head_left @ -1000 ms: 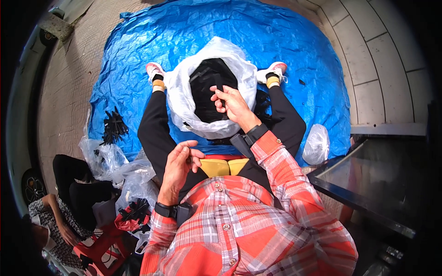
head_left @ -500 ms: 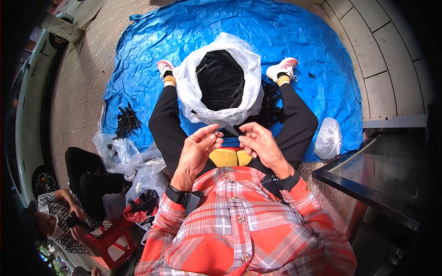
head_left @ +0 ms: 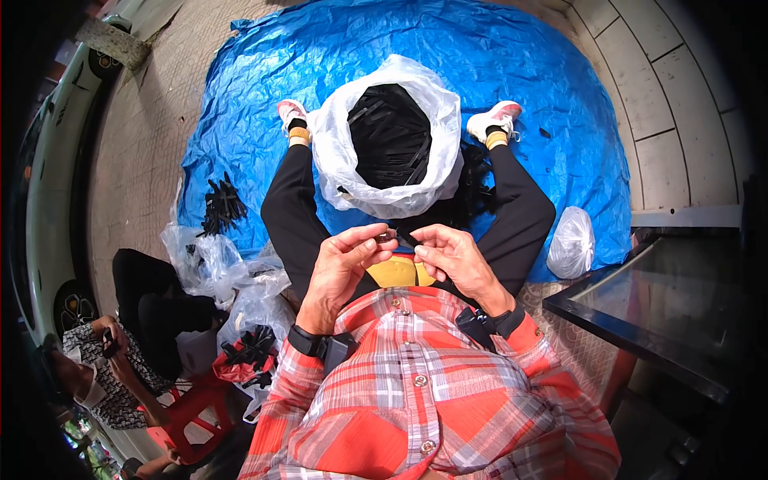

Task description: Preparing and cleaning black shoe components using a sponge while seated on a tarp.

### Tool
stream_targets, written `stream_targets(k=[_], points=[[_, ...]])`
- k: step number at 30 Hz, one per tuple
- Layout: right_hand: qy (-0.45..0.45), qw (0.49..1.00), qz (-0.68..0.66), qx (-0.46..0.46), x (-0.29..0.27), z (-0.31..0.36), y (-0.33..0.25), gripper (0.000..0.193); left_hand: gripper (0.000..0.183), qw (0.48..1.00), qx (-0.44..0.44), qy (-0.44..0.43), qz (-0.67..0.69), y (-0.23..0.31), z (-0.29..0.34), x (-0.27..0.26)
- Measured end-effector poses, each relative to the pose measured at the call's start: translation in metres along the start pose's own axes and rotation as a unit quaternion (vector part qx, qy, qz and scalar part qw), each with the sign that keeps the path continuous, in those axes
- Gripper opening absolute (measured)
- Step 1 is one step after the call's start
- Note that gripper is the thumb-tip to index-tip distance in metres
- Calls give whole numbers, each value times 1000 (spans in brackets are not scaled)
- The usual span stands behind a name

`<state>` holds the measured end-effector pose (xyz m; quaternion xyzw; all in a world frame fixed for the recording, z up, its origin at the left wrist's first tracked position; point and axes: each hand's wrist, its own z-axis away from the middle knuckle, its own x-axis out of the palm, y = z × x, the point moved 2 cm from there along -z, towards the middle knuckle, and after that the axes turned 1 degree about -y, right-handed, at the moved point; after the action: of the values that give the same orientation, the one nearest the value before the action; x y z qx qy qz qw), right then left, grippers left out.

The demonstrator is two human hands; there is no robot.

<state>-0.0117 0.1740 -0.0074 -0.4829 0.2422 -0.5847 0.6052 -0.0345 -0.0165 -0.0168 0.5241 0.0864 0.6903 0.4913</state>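
Observation:
In front of my lap, my left hand (head_left: 346,264) pinches a small dark, shiny piece (head_left: 386,237) between thumb and fingertips; its exact kind is too small to make out. Close beside it, my right hand (head_left: 454,258) is closed on a thin black strip (head_left: 407,238) whose end points toward that piece. The fingertips of both hands are almost together. Just beyond them stands a white plastic bag (head_left: 330,164) with its mouth rolled wide, full of black strips (head_left: 390,136). More black strips (head_left: 474,188) lie against the bag's right side.
A blue tarp (head_left: 264,64) spreads under the bag and my legs. At left lie a small pile of black strips (head_left: 223,206) and clear plastic bags (head_left: 204,264). A tied white bag (head_left: 571,242) sits right, near a dark-framed glass panel (head_left: 640,308). Another person (head_left: 120,360) sits by a red stool (head_left: 192,420).
My right hand has moved left, bringing the black strip up to the piece in my left hand. The seated person's hands have shifted upward.

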Motion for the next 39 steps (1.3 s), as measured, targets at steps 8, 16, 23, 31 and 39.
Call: stream_targets(k=[8,16,23,31,39], points=[[31,999,-1,-21,11,-4,-1,26,16,999,-21,-5,28,-2,-1,-6],[45,997,23,-60,29,-14,-6,22,15,985,79,11,-154,-4,-1,8],[5,990,111,-86,25,-15,-18,17,20,974,83,13,-212,-1,-4,12],[60,979,118,-152,18,-21,-3,16,17,966,110,18,-235,3,-3,27],[65,996,16,-67,7,-13,-6,22,33,993,97,47,-55,5,-5,9]])
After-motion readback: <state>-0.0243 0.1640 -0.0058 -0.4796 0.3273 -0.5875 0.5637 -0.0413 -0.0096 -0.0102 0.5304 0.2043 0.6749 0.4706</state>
